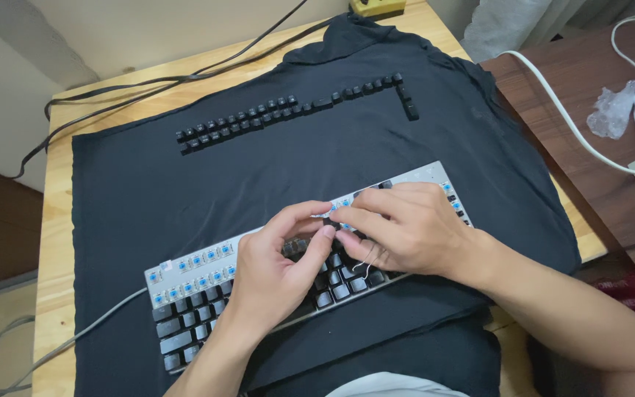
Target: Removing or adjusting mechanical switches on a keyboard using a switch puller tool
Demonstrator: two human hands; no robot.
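The keyboard (207, 283) lies slanted on a black cloth (148, 191) over the wooden table (56, 220), its low end toward 7 o'clock and its high end toward 2 o'clock. Both hands meet over its middle. The left hand (277, 268) pinches a dark keycap (297, 246) between thumb and fingers. The right hand (398, 228) has curled fingers pressed on the keys and holds a thin wire tool (361, 266). Removed keycaps (288, 110) sit in rows at 12 o'clock, well apart. Bare cloth stays open between them. A grey cable (75, 338) leaves at 8 o'clock.
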